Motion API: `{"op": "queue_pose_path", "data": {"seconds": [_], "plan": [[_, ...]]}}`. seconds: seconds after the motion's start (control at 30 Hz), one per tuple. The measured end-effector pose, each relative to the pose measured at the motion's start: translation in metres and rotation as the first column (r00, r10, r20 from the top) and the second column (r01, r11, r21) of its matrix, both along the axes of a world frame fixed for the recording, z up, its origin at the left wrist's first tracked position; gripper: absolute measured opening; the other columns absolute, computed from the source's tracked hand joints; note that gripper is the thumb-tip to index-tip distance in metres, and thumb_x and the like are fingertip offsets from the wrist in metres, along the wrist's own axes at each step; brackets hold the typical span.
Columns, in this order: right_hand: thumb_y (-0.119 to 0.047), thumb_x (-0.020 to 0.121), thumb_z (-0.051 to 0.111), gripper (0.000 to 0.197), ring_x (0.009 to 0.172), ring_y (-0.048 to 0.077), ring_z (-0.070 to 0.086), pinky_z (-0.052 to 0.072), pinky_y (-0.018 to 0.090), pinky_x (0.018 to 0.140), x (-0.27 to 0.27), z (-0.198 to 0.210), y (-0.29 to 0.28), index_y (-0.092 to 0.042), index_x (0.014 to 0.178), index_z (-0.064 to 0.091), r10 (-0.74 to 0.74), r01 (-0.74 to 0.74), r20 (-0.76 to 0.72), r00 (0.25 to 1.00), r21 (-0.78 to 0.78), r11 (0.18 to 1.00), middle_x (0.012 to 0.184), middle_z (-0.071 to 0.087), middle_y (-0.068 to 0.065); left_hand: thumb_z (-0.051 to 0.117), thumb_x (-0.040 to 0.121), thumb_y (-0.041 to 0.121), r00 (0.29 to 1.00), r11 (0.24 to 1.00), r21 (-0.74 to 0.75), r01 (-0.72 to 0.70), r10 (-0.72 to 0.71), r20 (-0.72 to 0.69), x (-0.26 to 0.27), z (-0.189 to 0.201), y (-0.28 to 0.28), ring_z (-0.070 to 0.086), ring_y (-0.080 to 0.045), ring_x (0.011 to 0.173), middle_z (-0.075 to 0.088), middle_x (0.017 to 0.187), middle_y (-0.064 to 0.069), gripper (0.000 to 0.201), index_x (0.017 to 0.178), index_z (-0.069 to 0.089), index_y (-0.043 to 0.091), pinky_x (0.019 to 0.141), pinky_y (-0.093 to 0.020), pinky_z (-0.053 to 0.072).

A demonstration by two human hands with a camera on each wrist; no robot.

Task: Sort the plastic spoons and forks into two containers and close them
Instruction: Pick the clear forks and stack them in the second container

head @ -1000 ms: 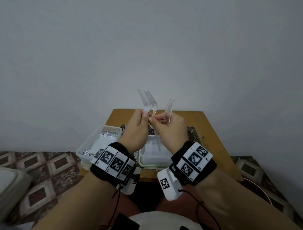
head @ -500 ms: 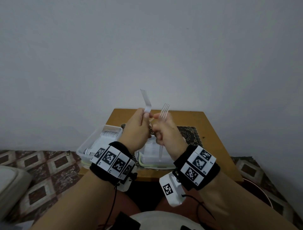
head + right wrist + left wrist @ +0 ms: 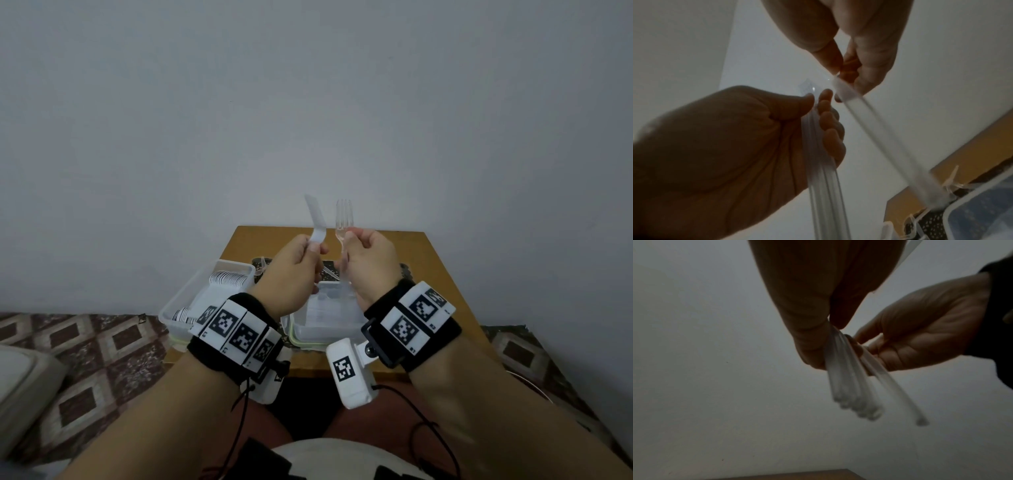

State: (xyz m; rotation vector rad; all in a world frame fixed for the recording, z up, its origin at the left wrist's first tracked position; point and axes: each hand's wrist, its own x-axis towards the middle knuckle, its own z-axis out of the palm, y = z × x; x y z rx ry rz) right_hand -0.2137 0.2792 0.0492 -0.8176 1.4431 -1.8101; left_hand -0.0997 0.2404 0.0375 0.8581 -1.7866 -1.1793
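Above the table, my left hand [image 3: 313, 245] grips a bunch of clear plastic forks [image 3: 317, 222], seen edge-on with the tines up. Their handles [image 3: 851, 386] fan out below the left hand's fingers [image 3: 813, 340]. Just to its right, my right hand [image 3: 346, 240] pinches a single clear fork [image 3: 343, 219] upright, and its handle [image 3: 879, 138] slants down from the fingers. The two hands are close together but apart. Below them stand two open clear containers: the left one [image 3: 171, 318] holds stacked white spoons [image 3: 227, 278], while the right one's [image 3: 298, 334] contents are hidden by the hands.
The containers sit on a small wooden table [image 3: 435, 274] against a grey wall. Loose clear cutlery [image 3: 950, 178] lies on a dark patterned mat [image 3: 404, 269] behind the containers. A patterned floor shows on both sides of the table.
My right hand has drawn one fork out of the bunch and moved right; that fork now stands upright, apart from the bunch. The left hand's bunch has turned edge-on.
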Motion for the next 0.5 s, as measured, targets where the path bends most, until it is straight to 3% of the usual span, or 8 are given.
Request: {"op": "queue_pose_path", "data": {"seconds": [0.07,0.13,0.23,0.37,0.43,0.5], "plan": [[-0.012,0.095,0.060,0.003,0.059,0.012,0.062,0.057,0.033,0.062,0.003,-0.002,-0.002,-0.013,0.095,0.063,-0.022,0.021,-0.029,0.999,-0.027,0.999,0.082,0.064,0.004,0.037,0.104,0.021,0.999,1.000,-0.017,-0.004,0.005,0.045,-0.003,-0.003,-0.001,0.050,-0.010,0.060,0.054,0.070,0.003,0.023,0.090,0.055,0.016,0.052,-0.026,0.048],[-0.009,0.092,0.063,0.005,0.068,0.016,0.067,0.060,0.036,0.071,0.004,-0.004,-0.001,-0.013,0.091,0.066,-0.008,0.004,-0.084,0.996,-0.043,0.999,0.077,0.068,0.003,0.037,0.104,0.025,0.990,0.994,-0.096,-0.058,0.070,0.119,-0.003,-0.006,-0.005,0.058,-0.021,0.070,0.060,0.079,-0.004,0.024,0.092,0.054,0.011,0.066,-0.040,0.055],[-0.007,0.089,0.068,0.006,0.066,0.010,0.069,0.059,0.028,0.067,0.002,-0.006,0.002,-0.012,0.087,0.069,0.073,-0.075,-0.035,0.997,-0.066,0.995,0.067,0.071,-0.001,0.037,0.103,0.028,0.974,0.985,-0.160,-0.067,0.099,0.204,0.000,-0.010,-0.012,0.062,-0.030,0.086,0.063,0.088,-0.008,0.023,0.090,0.051,0.014,0.080,-0.055,0.053],[-0.009,0.091,0.066,0.006,0.062,0.009,0.067,0.057,0.024,0.061,-0.002,-0.009,0.000,-0.010,0.087,0.071,0.136,-0.132,0.077,0.988,-0.056,0.990,0.066,0.071,0.000,0.038,0.102,0.033,0.947,0.967,-0.251,0.048,0.036,0.320,-0.004,-0.011,-0.015,0.061,-0.022,0.085,0.063,0.091,-0.001,0.021,0.097,0.053,0.019,0.075,-0.039,0.054],[-0.014,0.094,0.062,0.011,0.057,0.003,0.062,0.052,0.018,0.057,-0.003,-0.012,-0.001,-0.012,0.092,0.073,0.176,-0.175,0.030,0.984,-0.037,0.984,0.061,0.067,-0.006,0.038,0.102,0.027,0.951,0.957,-0.254,0.138,-0.056,0.304,-0.007,-0.012,-0.015,0.064,-0.025,0.077,0.065,0.086,-0.006,0.021,0.104,0.055,0.016,0.069,-0.040,0.057],[-0.014,0.098,0.053,0.019,0.053,-0.007,0.057,0.046,0.011,0.053,-0.007,-0.014,0.000,-0.019,0.097,0.072,0.226,-0.227,-0.071,0.972,-0.013,0.974,0.059,0.065,-0.015,0.038,0.101,0.021,0.958,0.961,-0.236,0.140,-0.071,0.279,-0.009,-0.013,-0.017,0.064,-0.027,0.072,0.065,0.081,-0.010,0.018,0.102,0.054,0.012,0.065,-0.042,0.058]]}}
